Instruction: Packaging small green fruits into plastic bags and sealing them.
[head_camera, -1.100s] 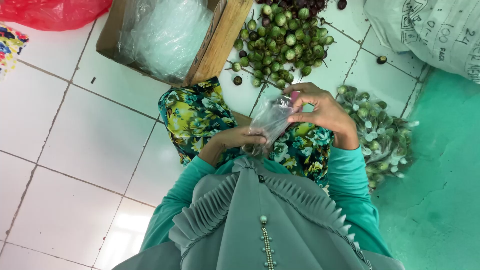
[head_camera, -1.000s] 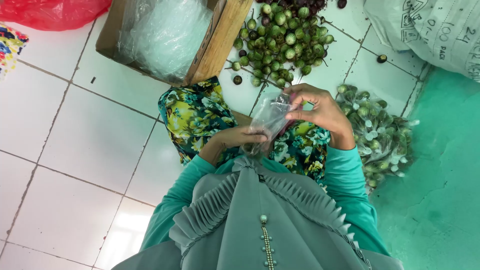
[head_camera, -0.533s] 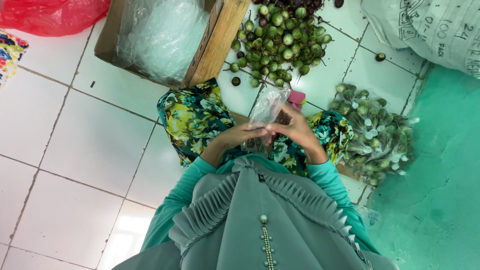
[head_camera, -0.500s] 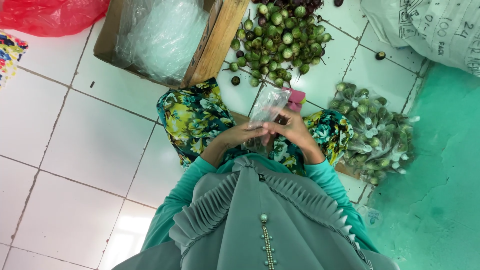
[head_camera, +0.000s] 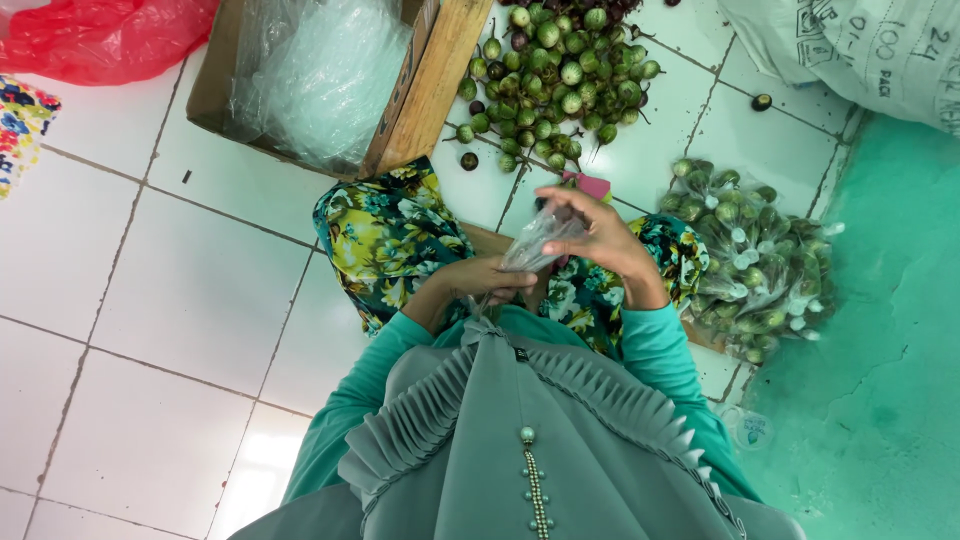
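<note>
Small clear plastic bag (head_camera: 538, 243) sits between our two hands, above our lap in the flowered skirt (head_camera: 395, 232). From the head camera we see our right hand (head_camera: 600, 235) pinching the bag's upper end with fingers curled shut on it. Our left hand (head_camera: 487, 277) closes its fingers on the lower end. A loose pile of small round green fruits (head_camera: 550, 72) lies on the white tiled floor (head_camera: 190, 300) ahead. Filled bags of fruit (head_camera: 755, 262) lie heaped to our right. A cardboard box (head_camera: 420, 90) holding clear plastic stands ahead-left.
</note>
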